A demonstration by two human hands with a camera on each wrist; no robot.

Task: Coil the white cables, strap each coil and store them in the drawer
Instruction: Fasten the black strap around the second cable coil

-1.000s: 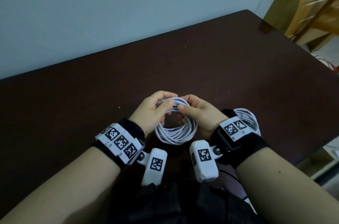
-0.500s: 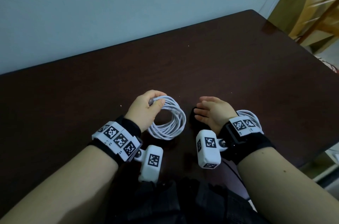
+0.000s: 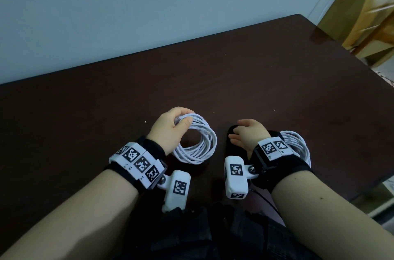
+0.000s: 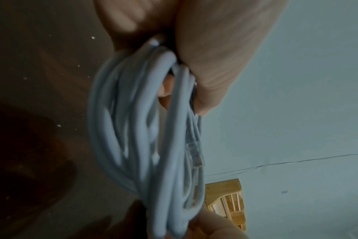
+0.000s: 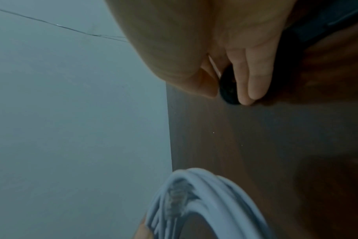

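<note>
1. Near the front edge of the table [image 3: 255, 80], toward its middle, the left hand [image 3: 168, 129] is gripping a white cable coil [image 3: 197, 142], fingers and thumb curling round the top of the loops.
2. That coil is hanging from the grip, its lower loops sitting down by the dark tabletop; whether they are touching the wood, I cannot tell.
3. From the left wrist view, the strands [image 4: 137, 129] are bunching together under the thumb, and a clear plug [image 4: 194, 153] is lying against the loops partway down.
4. Just to the right, the right hand [image 3: 248, 135] is lying apart from the coil, fingers loosely curling downward over a small black strap [image 3: 231, 132] on the table.
5. The right wrist view is showing the fingertips [image 5: 249, 90] touching that black strap [image 5: 228, 90], with the thumb just on its other side; a firm pinch is not clear from here.
6. Behind the right wrist, a second white cable coil [image 3: 298, 146] is resting on the table near the front edge, toward the right corner, partly hidden by the wristband.
7. Both wrists are wearing black bands with white marker blocks [image 3: 136, 159].
8. A pale blue wall [image 3: 149, 4] is running along the far edge of the table, and wooden furniture [image 3: 371, 14] is standing beyond the far right corner.
</note>
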